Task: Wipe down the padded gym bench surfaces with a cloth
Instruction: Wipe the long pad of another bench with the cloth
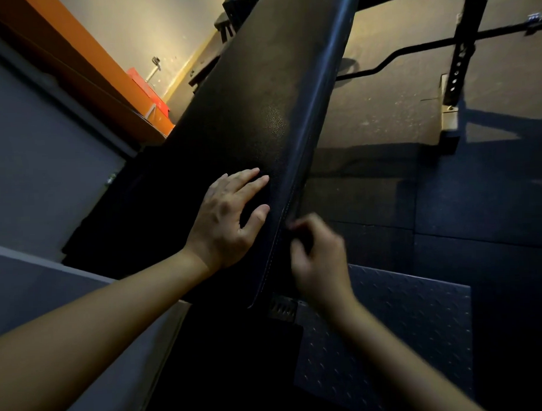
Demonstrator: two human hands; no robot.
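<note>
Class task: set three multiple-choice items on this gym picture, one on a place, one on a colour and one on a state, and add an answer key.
1. Where does the left hand lie?
A. on the floor
B. on top of the bench pad
C. on a bar

2. What colour is the bench pad?
A. black
B. white
C. red

3. How are the left hand's fingers?
A. clenched in a fist
B. pinching a cloth
C. straight and spread, flat on the pad

Key:
1 B: the palm lies on the pad's top face, towards its near end.
2 A: the padded cover is black all over.
3 C: the fingers lie straight and apart, holding nothing.
</note>
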